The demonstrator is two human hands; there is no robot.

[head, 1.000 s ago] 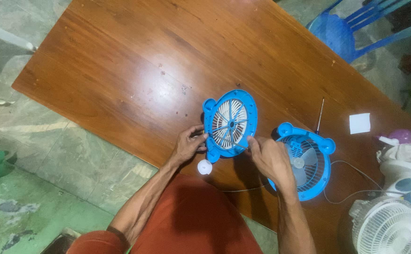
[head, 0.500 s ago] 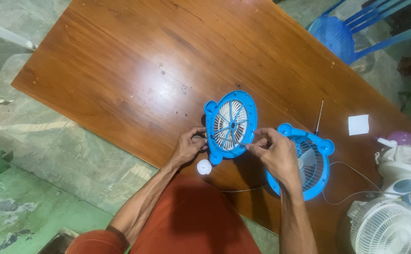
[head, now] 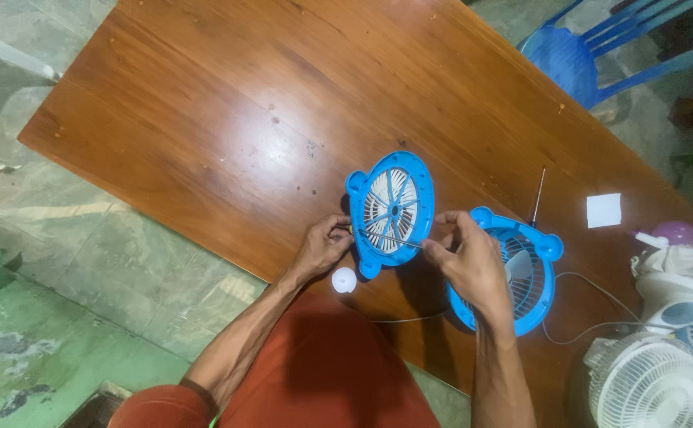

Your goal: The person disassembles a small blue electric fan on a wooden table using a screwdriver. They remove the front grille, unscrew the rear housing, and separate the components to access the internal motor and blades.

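A round blue fan grille [head: 394, 176] with white ribs lies on the wooden table [head: 227, 119] near its front edge. My left hand [head: 321, 247] pinches the grille's lower left rim. My right hand [head: 467, 263] grips a thin metal rod [head: 390, 239] that lies across the lower part of the grille, its tip close to my left fingers. Just right of the grille sits a second blue fan housing [head: 530, 295] with a pale blade inside, partly covered by my right hand. A small white round cap [head: 345, 279] rests at the table edge below my left hand.
A thin screwdriver [head: 538, 196] and a white paper square [head: 604, 210] lie to the right. White fans [head: 651, 380] and a purple-capped piece [head: 673, 234] crowd the right corner, with a cable [head: 592, 287] trailing. A blue plastic chair [head: 568, 55] stands behind the table.
My right hand has shifted up and left from the second housing toward the grille, and the thin rod now lies across the grille. My left hand stays on the rim.
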